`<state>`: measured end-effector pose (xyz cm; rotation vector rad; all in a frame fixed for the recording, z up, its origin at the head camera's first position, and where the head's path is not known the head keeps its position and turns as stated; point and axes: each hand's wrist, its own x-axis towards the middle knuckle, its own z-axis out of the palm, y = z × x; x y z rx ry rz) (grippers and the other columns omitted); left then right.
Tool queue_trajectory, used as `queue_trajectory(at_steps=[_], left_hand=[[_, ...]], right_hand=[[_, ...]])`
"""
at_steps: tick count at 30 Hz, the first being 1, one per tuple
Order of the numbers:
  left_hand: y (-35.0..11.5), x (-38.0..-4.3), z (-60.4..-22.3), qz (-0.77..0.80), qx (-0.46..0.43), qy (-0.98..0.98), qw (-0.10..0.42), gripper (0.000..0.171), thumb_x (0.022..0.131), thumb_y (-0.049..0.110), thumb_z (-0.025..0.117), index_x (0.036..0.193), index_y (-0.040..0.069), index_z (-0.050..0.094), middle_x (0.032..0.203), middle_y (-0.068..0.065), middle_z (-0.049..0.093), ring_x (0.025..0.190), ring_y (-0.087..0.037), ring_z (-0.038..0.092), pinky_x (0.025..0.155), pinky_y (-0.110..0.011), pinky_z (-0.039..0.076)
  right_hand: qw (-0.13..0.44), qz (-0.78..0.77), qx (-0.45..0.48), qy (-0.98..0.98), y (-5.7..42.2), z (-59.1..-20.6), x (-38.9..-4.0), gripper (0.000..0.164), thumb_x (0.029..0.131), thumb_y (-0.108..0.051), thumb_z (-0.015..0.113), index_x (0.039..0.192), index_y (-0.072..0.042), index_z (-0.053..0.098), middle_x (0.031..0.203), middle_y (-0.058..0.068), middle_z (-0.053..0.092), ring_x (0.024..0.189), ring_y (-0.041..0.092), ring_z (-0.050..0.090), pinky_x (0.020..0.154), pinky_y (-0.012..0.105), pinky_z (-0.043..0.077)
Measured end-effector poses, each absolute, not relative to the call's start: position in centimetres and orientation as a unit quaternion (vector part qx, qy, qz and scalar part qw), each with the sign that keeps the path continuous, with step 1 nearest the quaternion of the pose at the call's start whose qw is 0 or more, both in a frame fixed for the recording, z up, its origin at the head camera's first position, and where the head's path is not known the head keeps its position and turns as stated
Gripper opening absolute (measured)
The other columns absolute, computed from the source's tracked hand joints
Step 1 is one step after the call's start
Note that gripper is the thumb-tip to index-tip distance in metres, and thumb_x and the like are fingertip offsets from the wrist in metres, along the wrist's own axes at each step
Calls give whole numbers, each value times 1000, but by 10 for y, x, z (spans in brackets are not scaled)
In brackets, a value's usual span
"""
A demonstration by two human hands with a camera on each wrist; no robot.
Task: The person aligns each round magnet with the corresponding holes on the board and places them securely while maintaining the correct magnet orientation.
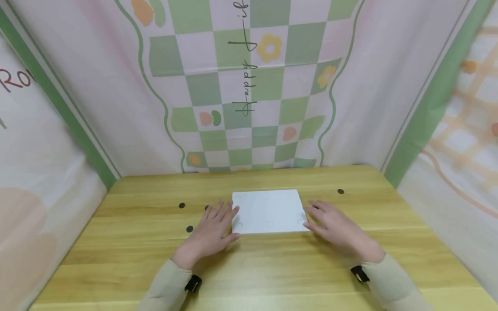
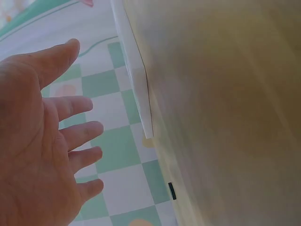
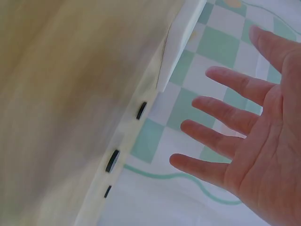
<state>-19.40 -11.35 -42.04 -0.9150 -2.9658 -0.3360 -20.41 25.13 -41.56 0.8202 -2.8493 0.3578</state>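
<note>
Nearest the head camera, two sleeved forearms reach forward over the wooden surface (image 1: 272, 276). The left hand (image 1: 212, 233) and right hand (image 1: 334, 226) flank a white board (image 1: 268, 211) that lies flat mid-surface, its long axis running side to side between them. The left hand's fingers (image 1: 229, 214) are spread and straight, tips at the board's left edge; whether they touch it I cannot tell. The right hand's fingers (image 1: 313, 212) are likewise straight, holding nothing, at the board's right edge. Both hands sit about equally near. Small black discs (image 1: 181, 205) lie left of the board, another disc (image 1: 340, 191) to its right.
</note>
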Motion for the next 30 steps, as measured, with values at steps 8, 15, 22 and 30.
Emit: queue_trajectory(at_steps=[8,15,22,30], left_hand=[[-113,-194,-421,-114,-309,-944,2,67,97,47,44,151,12,25,158,-11,18,146,-34,14,117,-57,14],[-113,-193,-421,-118,-323,-939,-4,65,98,45,45,149,8,30,155,-14,25,143,-36,22,118,-53,17],[-112,-192,-419,-134,-325,-936,-16,61,98,42,47,147,8,33,153,-14,30,141,-35,28,117,-51,20],[-111,-190,-419,-128,-328,-935,-33,56,98,38,49,145,10,39,152,-11,34,140,-32,32,116,-50,24]], right_hand=[[85,125,272,-950,264,-414,-203,45,93,-33,59,125,-1,58,134,27,50,122,44,48,102,60,40],[86,117,269,-952,273,-418,-201,43,93,-31,60,123,0,60,131,25,53,118,43,51,100,58,43],[88,114,263,-954,281,-416,-202,41,92,-28,61,121,1,60,123,25,59,114,42,54,97,57,45],[85,128,250,-956,292,-416,-203,40,91,-26,63,121,1,61,121,25,60,112,42,56,96,57,46]])
